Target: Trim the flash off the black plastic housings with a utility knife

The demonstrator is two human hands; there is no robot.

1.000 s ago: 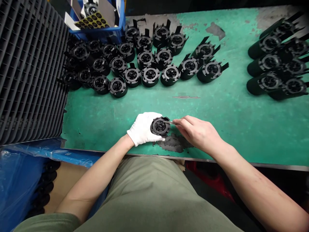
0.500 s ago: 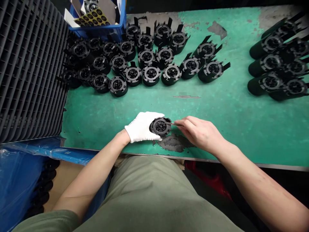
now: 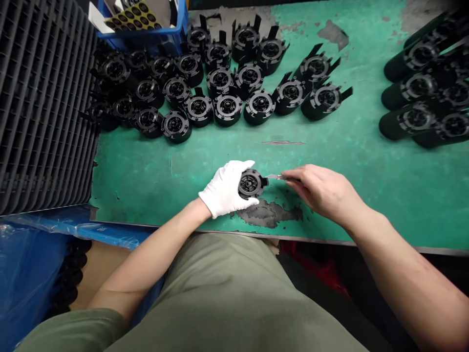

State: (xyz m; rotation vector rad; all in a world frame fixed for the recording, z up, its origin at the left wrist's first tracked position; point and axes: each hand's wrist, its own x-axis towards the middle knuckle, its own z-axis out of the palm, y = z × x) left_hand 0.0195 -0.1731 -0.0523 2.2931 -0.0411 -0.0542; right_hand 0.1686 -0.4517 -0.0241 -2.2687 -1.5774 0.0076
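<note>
My left hand (image 3: 227, 189), in a white glove, is wrapped round a round black plastic part (image 3: 250, 183). The part's ribbed, ringed face is turned up toward me, and a short tab juts from its right side. My bare right hand (image 3: 318, 188) pinches a thin metal blade-like tool (image 3: 274, 176). The tool's tip points left and lies just right of the tab; I cannot tell whether they touch. Both hands are over the front part of the green worktop (image 3: 205, 156).
Several similar black parts (image 3: 227, 106) stand in rows behind my hands, and more black cylinders (image 3: 406, 122) are at the right. A blue bin (image 3: 146, 40) holds a sheet of round stickers (image 3: 134, 17). Stacked black grid trays (image 3: 44, 107) rise at the left.
My left hand has shifted right and slightly away from me with the black part, which has turned so its tab faces right. My right hand has drawn the tool rightward off the part's face.
</note>
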